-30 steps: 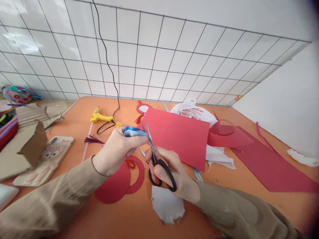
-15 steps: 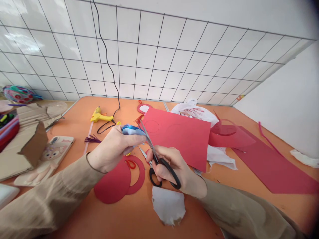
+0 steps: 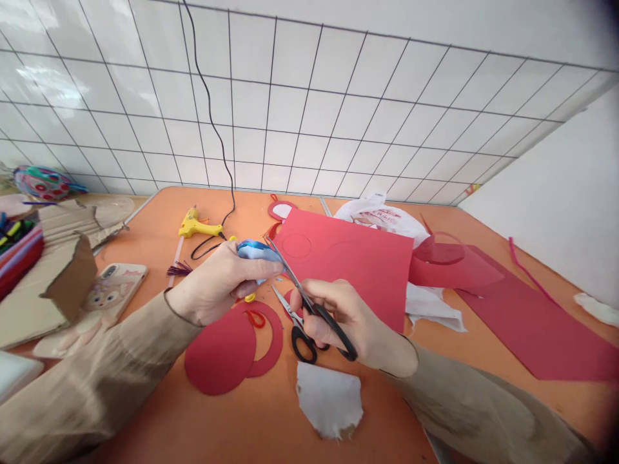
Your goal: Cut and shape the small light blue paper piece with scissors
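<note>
My left hand (image 3: pixel 229 278) is closed on a small blue piece (image 3: pixel 258 252), light on its face and shiny darker blue along the upper edge; its kind is unclear. Black-handled scissors (image 3: pixel 333 325) are gripped in my right hand (image 3: pixel 341 312), their blades pointing up and left beside the blue piece's right edge. A second pair of scissors (image 3: pixel 302 341) lies on the table just under my right hand. Below my left hand rest a red paper disc (image 3: pixel 220 351) and a red paper ring (image 3: pixel 271 361), with a small red loop (image 3: pixel 256 319) on them.
A yellow glue gun (image 3: pixel 198 224) with a black cord lies at the back left. Red sheets (image 3: pixel 348 264), a white plastic bag (image 3: pixel 372 212) and white cloth scraps (image 3: pixel 329 399) lie centre and right. A phone (image 3: pixel 118 290) and torn cardboard (image 3: pixel 39 290) are at left.
My right hand and the scissors have shifted slightly, the blades staying by the blue piece. The whole view has moved a little; my left hand keeps its hold.
</note>
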Available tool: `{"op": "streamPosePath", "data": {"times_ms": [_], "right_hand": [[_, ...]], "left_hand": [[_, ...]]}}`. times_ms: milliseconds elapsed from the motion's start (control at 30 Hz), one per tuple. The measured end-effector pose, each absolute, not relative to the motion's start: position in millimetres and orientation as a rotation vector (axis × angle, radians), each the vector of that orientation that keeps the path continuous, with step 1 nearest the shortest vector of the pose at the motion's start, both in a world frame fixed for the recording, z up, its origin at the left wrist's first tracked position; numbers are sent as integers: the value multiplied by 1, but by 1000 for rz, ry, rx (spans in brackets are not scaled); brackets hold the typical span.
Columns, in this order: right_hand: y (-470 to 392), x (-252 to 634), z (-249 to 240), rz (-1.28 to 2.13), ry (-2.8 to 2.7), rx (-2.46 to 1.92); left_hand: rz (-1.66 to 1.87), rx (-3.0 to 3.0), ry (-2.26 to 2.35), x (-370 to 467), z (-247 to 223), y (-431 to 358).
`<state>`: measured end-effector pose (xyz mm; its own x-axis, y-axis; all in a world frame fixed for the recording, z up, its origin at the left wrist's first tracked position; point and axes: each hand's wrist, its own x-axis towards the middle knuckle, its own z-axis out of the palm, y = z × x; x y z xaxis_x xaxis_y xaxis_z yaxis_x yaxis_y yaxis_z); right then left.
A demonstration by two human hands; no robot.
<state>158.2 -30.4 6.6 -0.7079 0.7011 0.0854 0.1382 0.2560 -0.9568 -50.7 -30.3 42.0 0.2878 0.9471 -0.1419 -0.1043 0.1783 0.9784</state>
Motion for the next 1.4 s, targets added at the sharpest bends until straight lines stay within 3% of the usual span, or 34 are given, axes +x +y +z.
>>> {"op": "streamPosePath", "data": {"times_ms": [533,1400], "right_hand": [[-33,159,12,1596,-1960,-805],[-28,166,24,1438,-2180,-879]], "left_hand": [[909,1147,932,-59,40,-27],[790,1226,1126,-67,57,-23]]}}
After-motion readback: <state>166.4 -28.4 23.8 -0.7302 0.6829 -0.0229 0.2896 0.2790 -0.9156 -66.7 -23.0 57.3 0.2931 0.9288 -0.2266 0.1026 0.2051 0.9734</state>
